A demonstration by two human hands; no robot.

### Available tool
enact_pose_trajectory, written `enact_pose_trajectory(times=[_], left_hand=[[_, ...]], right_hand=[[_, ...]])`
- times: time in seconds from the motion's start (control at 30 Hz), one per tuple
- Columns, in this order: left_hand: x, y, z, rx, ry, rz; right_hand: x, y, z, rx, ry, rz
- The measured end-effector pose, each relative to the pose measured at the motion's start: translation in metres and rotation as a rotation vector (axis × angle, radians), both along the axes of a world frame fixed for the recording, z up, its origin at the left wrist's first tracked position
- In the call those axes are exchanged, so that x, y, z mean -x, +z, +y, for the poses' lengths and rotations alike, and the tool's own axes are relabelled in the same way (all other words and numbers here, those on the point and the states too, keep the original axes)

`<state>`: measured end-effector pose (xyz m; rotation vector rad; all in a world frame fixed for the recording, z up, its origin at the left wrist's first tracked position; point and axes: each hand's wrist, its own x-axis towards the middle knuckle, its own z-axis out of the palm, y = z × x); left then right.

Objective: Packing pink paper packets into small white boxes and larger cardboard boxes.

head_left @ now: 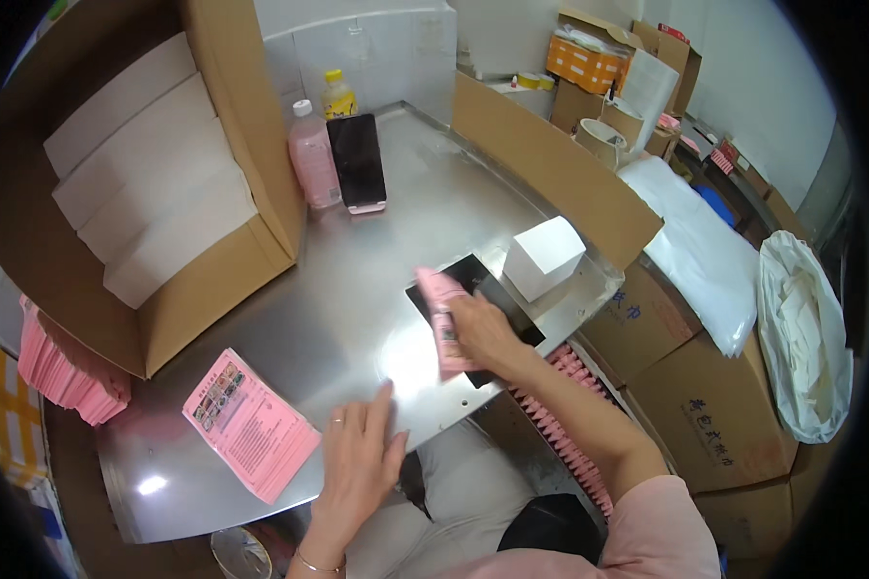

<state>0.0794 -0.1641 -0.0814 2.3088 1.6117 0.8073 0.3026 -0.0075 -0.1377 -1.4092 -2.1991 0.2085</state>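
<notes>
My right hand is closed around a pink printed packet, blurred and tilted, over a flat black plate on the metal table. A white box stands just beyond that plate. At the table's near edge is my left hand, palm down, with its fingers stretched out and nothing in it. To its left lies a neat stack of flat pink printed pieces. Whether the right hand holds one piece or more cannot be told.
A large open carton with white boxes fills the left. Behind stand a phone, a pink bottle and a yellow-capped bottle. Pink bundles sit far left; pink packs below the right edge; cartons on the right.
</notes>
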Motion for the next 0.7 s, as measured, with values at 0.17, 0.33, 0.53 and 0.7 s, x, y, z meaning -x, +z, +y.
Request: enact_pose_trajectory(times=[0.17,0.33,0.53,0.7], left_hand=[[0.042,0.010,-0.011,-0.312,0.149,-0.148],[0.117,0.000,-0.026,-0.262,0.611,0.209],[0.118,0.005,-0.021,-0.006,0.503,0.239],[0.017,0.011,0.009,-0.147,-0.012,0.007]], right_hand=[[-0.013,0.069,-0.040,0.011,-0.042,-0.277],[-0.070,0.072,-0.014,-0.651,-0.404,-0.317],[-0.082,0.061,0.010,-0.532,-0.374,-0.170],[-0.093,0.058,0.012,-0.535,-0.301,-0.002]])
